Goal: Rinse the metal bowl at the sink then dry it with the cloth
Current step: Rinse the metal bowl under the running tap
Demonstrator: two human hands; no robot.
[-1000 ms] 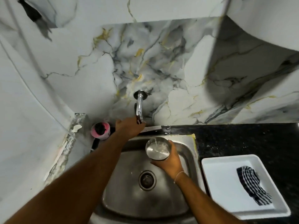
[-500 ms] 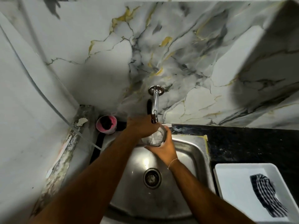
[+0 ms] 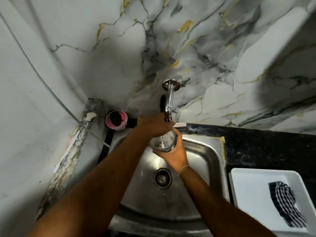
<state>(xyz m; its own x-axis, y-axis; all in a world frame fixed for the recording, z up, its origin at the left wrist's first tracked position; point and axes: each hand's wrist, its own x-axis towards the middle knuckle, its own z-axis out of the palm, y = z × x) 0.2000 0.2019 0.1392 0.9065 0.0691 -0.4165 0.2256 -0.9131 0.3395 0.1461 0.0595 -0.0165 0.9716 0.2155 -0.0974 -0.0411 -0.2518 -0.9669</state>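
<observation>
The marble-patterned wall (image 3: 213, 48) fills the space behind the sink (image 3: 201, 161), a steel basin set into the dark worktop (image 3: 266, 147). To the right of the sink a white tray (image 3: 253, 194) lies on the worktop with the striped cloth (image 3: 285, 206) crumpled in it, well apart from both hands. Over the far part of the sink the right hand (image 3: 174, 154) is wrapped around the metal bowl (image 3: 163, 141) from the near side, fingers curled on its wall, holding it tilted under the tap (image 3: 169, 101), with water splashing inside. The left hand (image 3: 152, 125) reaches over the bowl's far rim to the tap's end; whether its fingers close on anything cannot be told. Left of the sink, in the corner, stands a pink cup (image 3: 116, 120), and the drain (image 3: 162, 178) sits at the sink's centre.
</observation>
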